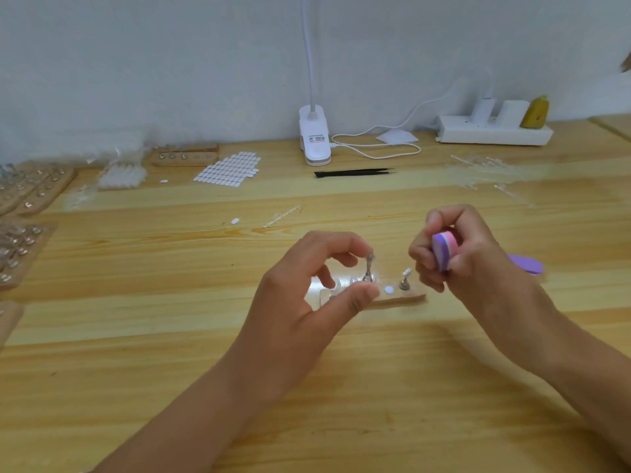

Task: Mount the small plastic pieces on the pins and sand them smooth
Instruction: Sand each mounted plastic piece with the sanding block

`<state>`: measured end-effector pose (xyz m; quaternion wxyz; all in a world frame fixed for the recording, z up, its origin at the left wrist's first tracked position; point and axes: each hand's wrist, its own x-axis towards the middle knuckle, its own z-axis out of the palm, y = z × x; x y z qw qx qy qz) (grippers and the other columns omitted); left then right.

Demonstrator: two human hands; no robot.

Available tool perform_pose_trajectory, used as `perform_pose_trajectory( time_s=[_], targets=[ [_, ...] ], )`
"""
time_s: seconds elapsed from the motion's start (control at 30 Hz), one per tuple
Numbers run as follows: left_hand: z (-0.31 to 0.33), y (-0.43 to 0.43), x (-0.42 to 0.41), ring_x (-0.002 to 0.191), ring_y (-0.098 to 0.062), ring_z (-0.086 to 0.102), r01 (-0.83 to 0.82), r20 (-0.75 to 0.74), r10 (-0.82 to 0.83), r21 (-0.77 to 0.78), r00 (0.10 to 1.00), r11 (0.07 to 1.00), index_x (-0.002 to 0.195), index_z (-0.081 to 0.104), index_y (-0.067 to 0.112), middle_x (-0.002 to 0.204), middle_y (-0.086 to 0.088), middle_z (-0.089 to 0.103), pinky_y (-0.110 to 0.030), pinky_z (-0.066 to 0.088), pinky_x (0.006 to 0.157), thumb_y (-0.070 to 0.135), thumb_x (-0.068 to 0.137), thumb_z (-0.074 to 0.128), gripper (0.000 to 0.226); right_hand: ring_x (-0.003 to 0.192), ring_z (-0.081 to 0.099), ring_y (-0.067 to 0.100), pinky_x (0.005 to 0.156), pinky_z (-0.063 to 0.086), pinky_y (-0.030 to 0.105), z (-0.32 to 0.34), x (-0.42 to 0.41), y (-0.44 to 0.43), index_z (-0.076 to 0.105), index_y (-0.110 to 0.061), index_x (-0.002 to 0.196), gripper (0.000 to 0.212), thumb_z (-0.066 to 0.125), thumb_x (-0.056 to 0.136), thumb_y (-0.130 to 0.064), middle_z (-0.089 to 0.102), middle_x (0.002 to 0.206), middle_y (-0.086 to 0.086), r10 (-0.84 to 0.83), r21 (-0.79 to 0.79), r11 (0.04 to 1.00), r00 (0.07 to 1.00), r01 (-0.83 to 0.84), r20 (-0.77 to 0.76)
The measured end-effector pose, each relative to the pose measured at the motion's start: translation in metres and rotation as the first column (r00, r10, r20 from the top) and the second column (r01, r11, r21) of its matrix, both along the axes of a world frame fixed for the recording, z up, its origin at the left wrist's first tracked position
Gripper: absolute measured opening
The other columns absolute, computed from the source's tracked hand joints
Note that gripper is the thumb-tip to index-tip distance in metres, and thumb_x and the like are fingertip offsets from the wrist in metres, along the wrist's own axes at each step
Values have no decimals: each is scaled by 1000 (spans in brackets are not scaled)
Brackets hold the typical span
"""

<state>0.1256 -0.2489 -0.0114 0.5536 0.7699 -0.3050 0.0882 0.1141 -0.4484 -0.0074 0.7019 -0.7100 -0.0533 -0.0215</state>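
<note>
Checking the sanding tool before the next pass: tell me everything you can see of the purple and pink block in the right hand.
The sanding block looks like layered foam: purple outer faces, pink and white layers between, rounded end towards the camera. The right hand grips its middle, fingers curled round it, held off the table, right of the pin holder, clear of the pins. A purple tip past the hand seems its far end.

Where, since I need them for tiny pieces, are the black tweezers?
Head view: the tweezers lie at the back of the table, centre, just in front of the white clip lamp.
</note>
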Motion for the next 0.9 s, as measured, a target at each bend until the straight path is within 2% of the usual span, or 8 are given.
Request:
perform_pose_trajectory(
  time_s=[0.07,0.13,0.23,0.4,0.53,0.63,0.73,0.9],
  targets=[
    [0,0,0,98,-14,63,19,-65,-22,-46,998,999,104,65,26,103,12,67,-22,49,75,21,85,72,21,57,50,9,54,42,24,-6,1,-4,55,-30,86,33,44,63,-9,58,67,-3,-79,-129,987,990,93,115],
    [-1,-1,0,97,-16,63,27,-90,-33,-67,995,997,102,66,26,101,10,68,-22,49,74,20,83,73,21,85,56,11,75,48,22,-13,-9,-6,54,-43,102,16,53,92,-31,59,96,-8,27,-273,960,952,60,304],
    [-1,-2,0,97,-16,63,26,-90,-31,-52,995,998,102,66,27,99,11,68,-20,48,75,20,81,74,23,118,55,18,96,42,17,-15,-11,-2,55,-39,119,19,55,100,-36,51,123,-17,71,-421,887,846,188,528],
    [0,-3,-4,88,-5,61,30,-82,-32,-34,996,999,105,67,30,99,16,68,-14,47,74,20,80,74,28,97,61,15,87,44,15,-12,-14,7,64,-25,119,27,65,93,-21,59,111,-3,83,-444,850,761,284,644],
    [2,-2,-5,87,-7,61,22,-85,-26,-45,996,999,99,68,27,96,17,67,-15,47,74,20,79,76,23,89,61,12,81,45,14,-12,-9,-3,66,-20,114,28,75,88,-16,63,105,-1,28,-451,822,766,347,642],
    [3,-3,-5,88,-6,62,3,-76,-5,-26,997,1000,98,69,26,95,18,68,-15,47,73,20,78,76,22,90,65,18,81,49,19,-11,-9,-3,68,-18,114,29,76,87,-14,65,105,0,-21,-382,857,763,347,646],
    [3,-2,-6,85,-4,60,-24,-46,25,10,999,1000,101,67,32,94,21,67,-12,46,73,24,77,76,27,96,66,13,82,46,12,-11,-13,5,67,-16,117,29,72,89,-16,66,108,0,41,-388,858,710,336,703],
    [2,-2,-7,87,-3,58,-17,-42,19,44,999,999,101,65,32,96,20,65,-10,43,75,24,78,74,26,93,67,13,83,54,26,-15,-8,-4,67,-13,116,31,75,86,-13,68,103,3,26,-426,819,716,385,697]
  ],
)
